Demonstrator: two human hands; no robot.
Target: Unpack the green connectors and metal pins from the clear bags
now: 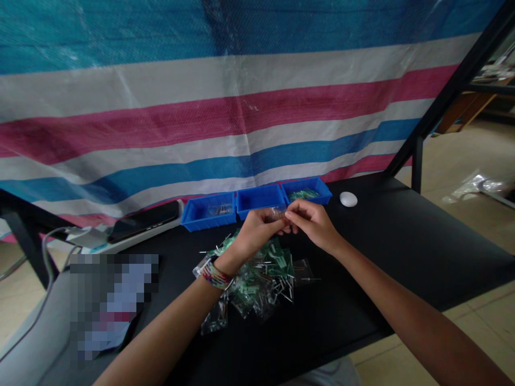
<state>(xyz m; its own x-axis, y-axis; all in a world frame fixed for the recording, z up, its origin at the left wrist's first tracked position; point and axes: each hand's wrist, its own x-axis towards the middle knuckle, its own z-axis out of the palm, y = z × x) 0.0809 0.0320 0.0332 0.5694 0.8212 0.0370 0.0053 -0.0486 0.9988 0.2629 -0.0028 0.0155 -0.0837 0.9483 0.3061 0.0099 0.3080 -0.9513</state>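
My left hand (pixel 259 230) and my right hand (pixel 309 221) meet above the table, fingers pinched on a small clear plastic bag (pixel 277 213). What the bag holds is hidden by my fingers. Below and to the left lies a pile of clear bags (pixel 257 289) with green plastic pieces and silvery metal pins or screws in them. Just behind my hands stand three blue bins in a row. The left bin (pixel 193 220) has a few small metal pieces in it, the middle bin (pixel 257 197) shows a bare floor, and the right bin (pixel 324 193) holds green pieces.
A white mouse (pixel 348 199) sits right of the bins on the black table (pixel 402 257). At the left, a phone (pixel 145 221) rests on a white power strip (pixel 120 245) with cables. A striped tarp (pixel 241 118) hangs behind, and a black frame post (pixel 417 161) stands at right.
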